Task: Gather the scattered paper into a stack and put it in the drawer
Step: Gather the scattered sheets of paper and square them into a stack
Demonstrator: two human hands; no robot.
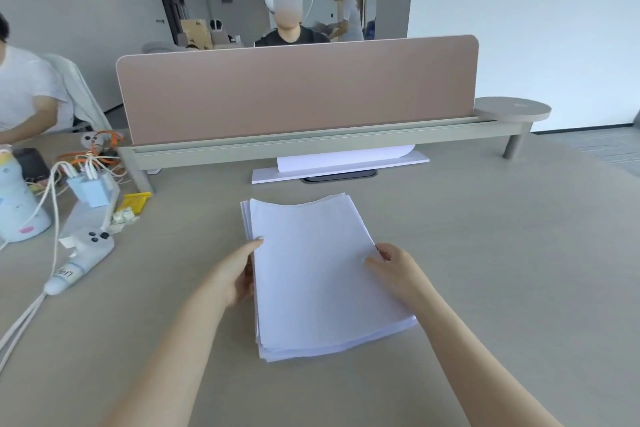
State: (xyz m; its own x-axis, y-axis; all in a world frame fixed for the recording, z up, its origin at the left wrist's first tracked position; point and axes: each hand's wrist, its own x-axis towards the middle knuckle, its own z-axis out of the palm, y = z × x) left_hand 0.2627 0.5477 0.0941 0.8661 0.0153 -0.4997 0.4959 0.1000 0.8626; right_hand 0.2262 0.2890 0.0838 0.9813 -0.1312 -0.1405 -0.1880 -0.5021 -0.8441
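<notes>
A stack of white paper (pixel 322 277) lies on the beige desk (pixel 502 253) right in front of me, its sheets slightly fanned at the left and near edges. My left hand (pixel 239 274) grips the stack's left edge, thumb on top and fingers hidden beneath or beside it. At the right edge my right hand (pixel 398 270) holds the stack, thumb lying on the top sheet. A curled white sheet (pixel 346 158) sits further back under the divider rail. No drawer is in view.
A pink divider screen (pixel 298 90) on a grey rail crosses the desk's far side. At the left are chargers with cables (pixel 91 184), a white controller (pixel 86 253) and a pale bottle (pixel 17 204). Another person sits at the left, two more beyond the divider.
</notes>
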